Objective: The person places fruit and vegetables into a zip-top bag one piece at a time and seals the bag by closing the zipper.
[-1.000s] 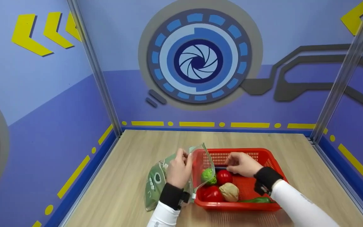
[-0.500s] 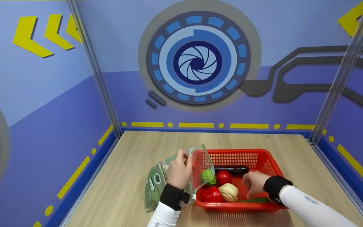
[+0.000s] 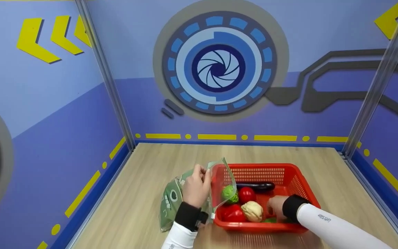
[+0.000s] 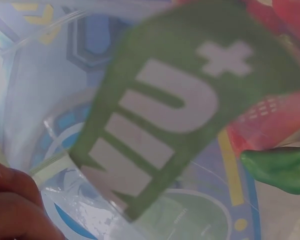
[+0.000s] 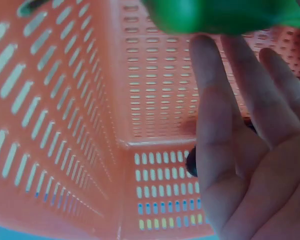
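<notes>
My left hand (image 3: 196,188) pinches the rim of a clear and green zip bag (image 3: 171,202), whose mouth stands over the basket's left edge. Large pale letters on the bag (image 4: 155,115) fill much of the left wrist view. My right hand (image 3: 277,206) reaches into the red basket (image 3: 254,226) at its front right. Below it, a long green pepper (image 3: 271,220) is mostly covered. In the right wrist view the fingers (image 5: 215,110) are fairly straight, their tips touching the green pepper (image 5: 210,15); the thumb is mostly out of sight.
The basket also holds an eggplant (image 3: 259,186), a green leafy ball (image 3: 229,194), a tomato (image 3: 247,195), a red bell pepper (image 3: 234,213) and a pale, wrinkled round vegetable (image 3: 253,211). The wooden table (image 3: 157,155) is bounded by blue walls.
My right hand has left the eggplant at the back of the basket and come forward and down to the green pepper. The left hand and the bag have stayed in place.
</notes>
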`<action>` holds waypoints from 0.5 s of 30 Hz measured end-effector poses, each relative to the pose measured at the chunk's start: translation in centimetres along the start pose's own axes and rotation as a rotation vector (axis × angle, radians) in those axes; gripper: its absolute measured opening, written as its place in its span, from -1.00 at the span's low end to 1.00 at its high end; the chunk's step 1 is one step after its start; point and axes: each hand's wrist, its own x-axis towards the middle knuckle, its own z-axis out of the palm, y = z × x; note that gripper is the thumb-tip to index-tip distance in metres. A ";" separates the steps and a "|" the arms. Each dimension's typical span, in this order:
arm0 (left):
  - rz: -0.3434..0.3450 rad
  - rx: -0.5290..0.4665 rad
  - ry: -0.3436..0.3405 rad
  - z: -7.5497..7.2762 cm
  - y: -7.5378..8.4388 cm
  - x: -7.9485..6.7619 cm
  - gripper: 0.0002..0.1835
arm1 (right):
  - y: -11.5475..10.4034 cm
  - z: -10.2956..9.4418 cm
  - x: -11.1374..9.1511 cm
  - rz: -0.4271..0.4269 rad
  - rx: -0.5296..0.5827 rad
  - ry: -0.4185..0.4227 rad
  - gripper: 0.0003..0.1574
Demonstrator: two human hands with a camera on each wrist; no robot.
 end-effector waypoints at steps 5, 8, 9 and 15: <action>-0.018 -0.006 -0.014 0.0 0.0 0.0 -0.83 | 0.0 -0.3 -0.1 0.019 0.037 -0.006 -0.76; -0.026 -0.012 -0.023 0.0 0.0 0.0 -0.83 | 0.6 -0.1 0.1 0.076 0.072 0.032 -0.73; -0.027 -0.014 -0.024 0.0 0.0 0.0 -0.83 | 0.8 -0.1 0.1 0.090 0.083 0.048 -0.71; -0.009 0.003 -0.008 0.2 -0.1 0.0 -0.84 | 2.0 0.2 0.4 0.096 0.090 0.194 -0.65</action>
